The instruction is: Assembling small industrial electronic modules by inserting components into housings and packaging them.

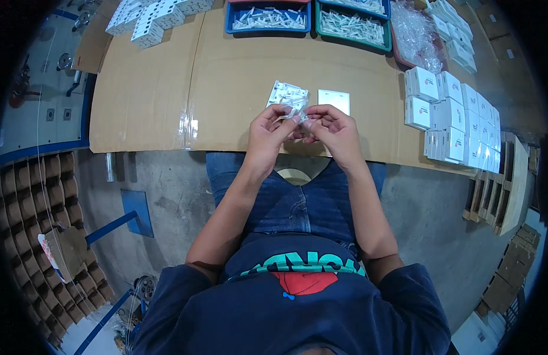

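Both my hands are closed on a small clear plastic bag (296,105) just above the near edge of the cardboard-covered table. My left hand (265,134) pinches the bag's left side, and my right hand (338,135) pinches its right side. Whatever the bag contains is too small to make out. Right behind it lies a white plastic panel (280,93) with small holes and markings, partly hidden by the bag and my left fingers. A flat, glossy white square plate (335,99) rests behind my right hand, its near edge covered by the fingers.
Along the far edge stand a blue bin (228,23) and a green bin (387,44) of small white parts, beside a red bin (398,56) of clear bags. White boxes (451,115) are stacked at right. White perforated blocks (148,29) sit far left.
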{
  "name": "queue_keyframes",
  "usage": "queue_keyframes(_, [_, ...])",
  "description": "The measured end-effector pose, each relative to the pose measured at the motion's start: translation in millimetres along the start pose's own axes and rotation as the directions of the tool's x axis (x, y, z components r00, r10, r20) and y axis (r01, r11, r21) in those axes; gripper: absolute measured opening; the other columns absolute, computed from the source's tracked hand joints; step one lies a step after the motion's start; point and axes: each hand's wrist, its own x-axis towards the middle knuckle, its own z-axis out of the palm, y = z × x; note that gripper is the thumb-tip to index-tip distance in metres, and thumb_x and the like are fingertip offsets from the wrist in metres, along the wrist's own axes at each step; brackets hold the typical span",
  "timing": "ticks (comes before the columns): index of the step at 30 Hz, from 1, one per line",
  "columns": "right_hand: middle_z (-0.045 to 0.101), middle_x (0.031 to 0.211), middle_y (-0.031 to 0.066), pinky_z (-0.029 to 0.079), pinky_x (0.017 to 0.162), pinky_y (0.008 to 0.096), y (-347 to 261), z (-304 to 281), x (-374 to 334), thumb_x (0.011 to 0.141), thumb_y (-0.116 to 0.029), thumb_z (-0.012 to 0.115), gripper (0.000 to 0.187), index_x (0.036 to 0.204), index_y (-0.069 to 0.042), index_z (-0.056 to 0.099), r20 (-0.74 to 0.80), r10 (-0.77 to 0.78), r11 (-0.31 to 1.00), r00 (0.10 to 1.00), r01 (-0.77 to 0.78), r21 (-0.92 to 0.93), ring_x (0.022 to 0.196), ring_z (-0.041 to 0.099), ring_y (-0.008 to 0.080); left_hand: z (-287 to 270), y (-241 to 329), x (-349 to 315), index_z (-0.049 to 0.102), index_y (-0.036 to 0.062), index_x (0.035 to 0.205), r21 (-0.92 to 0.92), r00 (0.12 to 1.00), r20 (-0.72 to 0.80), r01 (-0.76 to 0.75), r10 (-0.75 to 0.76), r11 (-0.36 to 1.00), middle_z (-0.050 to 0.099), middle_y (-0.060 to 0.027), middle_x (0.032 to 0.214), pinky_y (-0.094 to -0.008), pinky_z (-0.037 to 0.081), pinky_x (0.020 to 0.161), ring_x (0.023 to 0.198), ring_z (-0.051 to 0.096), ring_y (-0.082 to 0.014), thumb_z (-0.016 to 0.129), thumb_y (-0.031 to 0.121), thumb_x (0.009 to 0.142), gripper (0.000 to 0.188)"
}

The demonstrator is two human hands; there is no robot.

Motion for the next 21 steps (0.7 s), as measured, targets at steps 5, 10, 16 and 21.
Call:
queue_keyframes(5, [0.07, 0.092, 0.0053, 0.06, 0.074, 0.0268, 7.4, 0.2, 0.3, 0.097, -0.003, 0.068, 0.018, 0.115, 0.002, 0.066, -0.017, -0.003, 0.999, 1.0, 0.004, 0.037, 0.081, 0.069, 0.011, 1.0, 3.1, -2.1, 0.064, 0.0041, 0.115, 0.001, 0.999, -0.019, 0.041, -0.041, 0.999, 0.069, -0.0055, 0.113, -0.0309, 0.06, 0.082, 0.1, 0.068, -0.0137, 0.067, 0.01, 0.101, 0.016])
queue_keyframes(10, [0.071, 0.091, 0.0083, 0.06, 0.073, 0.027, 3.1, 1.9, 0.9, 0.099, -0.004, 0.066, 0.014, 0.111, 0.004, 0.066, -0.076, -0.001, 1.0, 0.997, 0.0, -0.018, 0.081, 0.071, 0.0131, 1.4, 4.2, -2.6, 0.065, 0.0013, 0.119, -0.004, 1.0, -0.014, 0.028, -0.028, 1.0, 0.069, -0.0061, 0.113, -0.0309, 0.06, 0.081, 0.098, 0.068, -0.0137, 0.065, 0.013, 0.102, 0.021])
queue_keyframes(16, [0.07, 0.09, 0.0078, 0.059, 0.072, 0.027, 3.7, -1.1, 1.7, 0.099, -0.003, 0.065, 0.014, 0.111, 0.004, 0.066, -0.077, 0.013, 1.0, 0.997, -0.012, 0.017, 0.079, 0.069, 0.0125, 3.5, 4.2, -2.1, 0.066, -0.0002, 0.121, -0.005, 1.0, -0.022, 0.011, -0.011, 1.0, 0.068, -0.0065, 0.111, -0.0315, 0.06, 0.079, 0.093, 0.065, -0.0135, 0.064, 0.014, 0.103, 0.023])
queue_keyframes(21, [0.072, 0.101, 0.01, 0.061, 0.081, 0.0294, 6.3, 0.7, 2.4, 0.099, -0.001, 0.065, 0.021, 0.119, 0.005, 0.065, -0.071, 0.025, 0.996, 0.997, -0.019, 0.083, 0.088, 0.073, 0.0168, 3.9, 4.6, -2.2, 0.066, -0.0005, 0.122, 0.006, 0.997, -0.077, 0.009, -0.009, 1.0, 0.069, -0.0074, 0.111, -0.0319, 0.061, 0.077, 0.094, 0.066, -0.0138, 0.065, 0.013, 0.102, 0.024])
